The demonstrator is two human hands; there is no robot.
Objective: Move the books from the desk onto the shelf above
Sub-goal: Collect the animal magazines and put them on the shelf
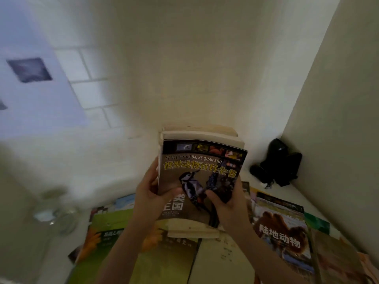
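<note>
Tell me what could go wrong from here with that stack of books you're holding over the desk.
1. The stack of books is gripped only at its lower part by the left hand and right hand; the upper books could slide off.
2. If it slips, it would likely land on the books spread on the desk, such as the camel book.
3. The black object in the corner sits nearby and might get knocked.

"BAI KE QUAN SHU" and "世界动物百科全书" on woodpecker book [202, 171], "陆地动物" on camel book [284, 232]
</note>
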